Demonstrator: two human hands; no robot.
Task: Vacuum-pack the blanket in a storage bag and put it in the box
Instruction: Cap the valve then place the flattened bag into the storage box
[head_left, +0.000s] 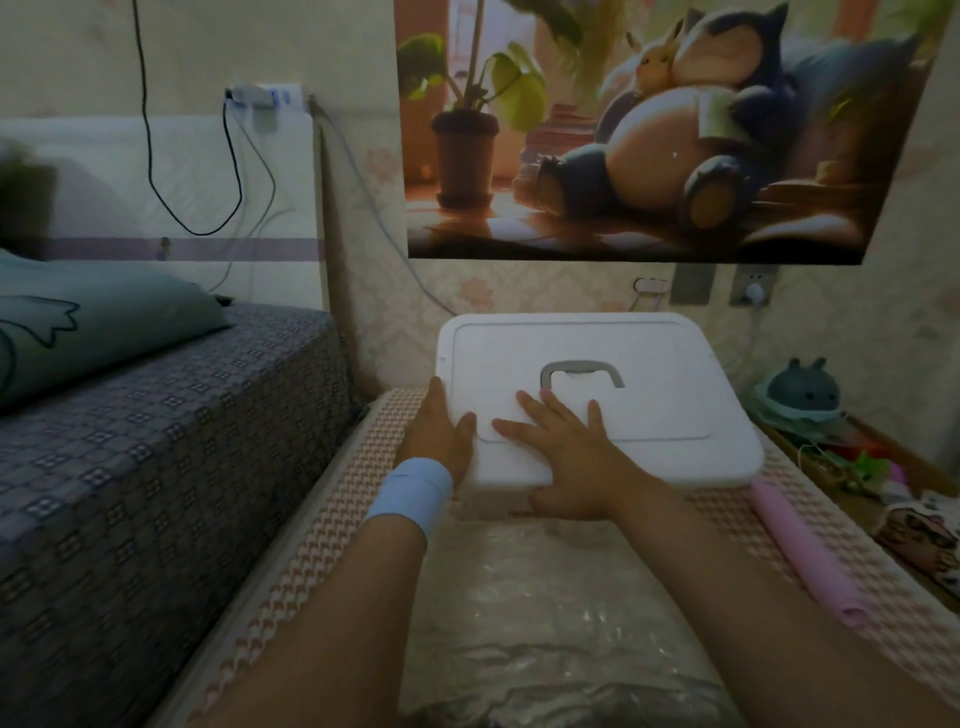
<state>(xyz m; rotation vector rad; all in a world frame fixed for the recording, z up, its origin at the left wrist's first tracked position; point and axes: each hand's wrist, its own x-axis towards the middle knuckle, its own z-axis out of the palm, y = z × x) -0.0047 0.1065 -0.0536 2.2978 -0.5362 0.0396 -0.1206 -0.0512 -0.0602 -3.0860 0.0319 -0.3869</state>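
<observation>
dim indoor light with a greenish cast and no clear source. the white box (597, 395) lid is the brightest patch, nearly blown out, its detail washed flat. small glints show on the plastic bag (545, 597) at bottom centre. the poster (649, 130) at upper right is soft. the bottom edge sinks into shadow. wide-angle bending curves the bed (156, 441) at left.

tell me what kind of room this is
Most likely a bedroom in a home: a bed with a patterned cover on the left, a teal pillow lying on it, and a cartoon poster on the wallpapered wall.
</observation>
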